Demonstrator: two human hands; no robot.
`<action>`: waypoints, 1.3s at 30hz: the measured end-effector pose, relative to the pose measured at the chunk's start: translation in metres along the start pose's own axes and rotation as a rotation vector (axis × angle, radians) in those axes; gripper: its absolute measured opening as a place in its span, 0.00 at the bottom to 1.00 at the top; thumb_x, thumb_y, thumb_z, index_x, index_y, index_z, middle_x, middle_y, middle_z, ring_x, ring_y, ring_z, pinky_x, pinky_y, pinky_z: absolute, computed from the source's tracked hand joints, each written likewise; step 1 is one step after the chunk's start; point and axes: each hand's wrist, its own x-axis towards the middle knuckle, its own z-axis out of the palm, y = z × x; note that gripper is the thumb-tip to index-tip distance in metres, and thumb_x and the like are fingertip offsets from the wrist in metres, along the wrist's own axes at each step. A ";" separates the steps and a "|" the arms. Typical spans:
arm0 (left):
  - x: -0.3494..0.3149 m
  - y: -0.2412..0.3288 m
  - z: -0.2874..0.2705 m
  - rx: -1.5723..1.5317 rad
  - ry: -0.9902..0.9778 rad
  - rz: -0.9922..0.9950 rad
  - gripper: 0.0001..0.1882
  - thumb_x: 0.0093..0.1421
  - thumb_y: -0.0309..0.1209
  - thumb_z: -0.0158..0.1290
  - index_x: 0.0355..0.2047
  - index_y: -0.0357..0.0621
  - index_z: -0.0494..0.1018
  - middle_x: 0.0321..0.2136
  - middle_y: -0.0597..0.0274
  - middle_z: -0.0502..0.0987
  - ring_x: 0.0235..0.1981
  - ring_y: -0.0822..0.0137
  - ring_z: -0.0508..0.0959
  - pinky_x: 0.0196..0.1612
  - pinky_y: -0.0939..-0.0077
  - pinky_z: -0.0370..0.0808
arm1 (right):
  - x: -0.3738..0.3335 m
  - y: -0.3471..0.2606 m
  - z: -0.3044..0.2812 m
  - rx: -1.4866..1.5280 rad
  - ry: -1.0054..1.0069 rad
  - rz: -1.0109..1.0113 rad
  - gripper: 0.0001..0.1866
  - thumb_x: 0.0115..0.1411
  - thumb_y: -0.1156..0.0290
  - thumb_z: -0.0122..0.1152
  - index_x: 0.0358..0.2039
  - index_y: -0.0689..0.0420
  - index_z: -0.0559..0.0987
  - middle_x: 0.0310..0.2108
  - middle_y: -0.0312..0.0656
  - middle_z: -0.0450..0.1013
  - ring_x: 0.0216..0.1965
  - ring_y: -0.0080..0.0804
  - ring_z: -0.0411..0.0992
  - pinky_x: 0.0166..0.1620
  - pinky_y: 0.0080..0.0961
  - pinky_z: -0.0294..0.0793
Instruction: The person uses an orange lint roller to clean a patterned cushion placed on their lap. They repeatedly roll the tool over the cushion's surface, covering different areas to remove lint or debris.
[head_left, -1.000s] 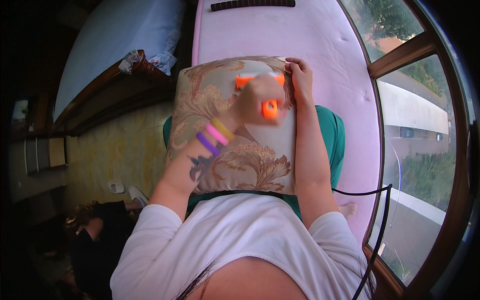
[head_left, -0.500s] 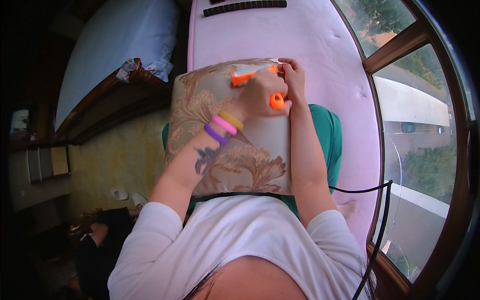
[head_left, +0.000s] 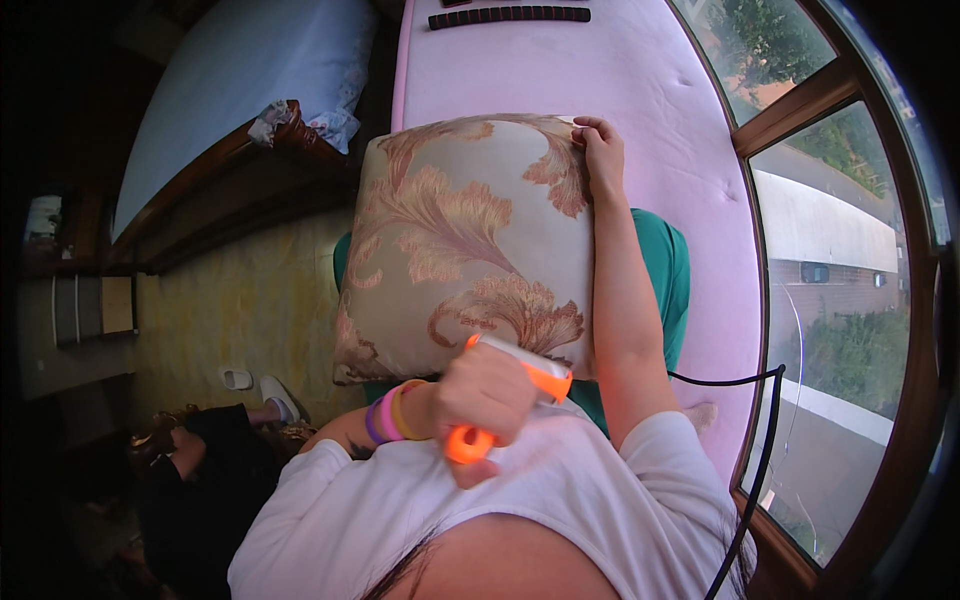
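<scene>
Roller [head_left: 530, 361] moved bodyward, head beyond left grip [head_left: 485, 398].

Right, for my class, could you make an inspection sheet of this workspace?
Surface: patterned cushion across the lap; pink padded surface around it.
Things in use: orange-and-white roller-like tool.
Clutter: dark ridged bar on the pink padding.
Hands: left hand grips the tool by the cushion's near edge; right hand touches its far right corner.
Cables: black cable, right side.
Surroundings: window right; bed upper left; dark-clad person lower left.
</scene>
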 end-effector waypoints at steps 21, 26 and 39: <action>-0.050 0.029 -0.058 0.920 0.205 -0.329 0.13 0.44 0.34 0.61 0.25 0.45 0.69 0.18 0.63 0.71 0.18 0.62 0.73 0.20 0.74 0.68 | 0.000 0.001 -0.003 -0.033 -0.005 0.002 0.11 0.54 0.75 0.46 0.34 0.60 0.77 0.27 0.38 0.73 0.31 0.22 0.70 0.38 0.17 0.68; -0.055 0.017 -0.049 0.944 0.125 -0.480 0.16 0.40 0.36 0.63 0.16 0.45 0.66 0.12 0.62 0.68 0.14 0.61 0.71 0.18 0.74 0.65 | 0.001 0.002 -0.001 -0.020 0.008 -0.012 0.12 0.53 0.76 0.45 0.34 0.62 0.77 0.26 0.39 0.73 0.30 0.24 0.71 0.37 0.19 0.69; -0.012 -0.070 0.041 0.216 0.290 0.017 0.16 0.43 0.32 0.61 0.14 0.46 0.62 0.10 0.64 0.62 0.10 0.61 0.64 0.14 0.72 0.58 | 0.000 0.000 -0.001 -0.001 0.008 -0.002 0.11 0.52 0.76 0.45 0.33 0.62 0.77 0.26 0.39 0.73 0.30 0.24 0.71 0.37 0.18 0.69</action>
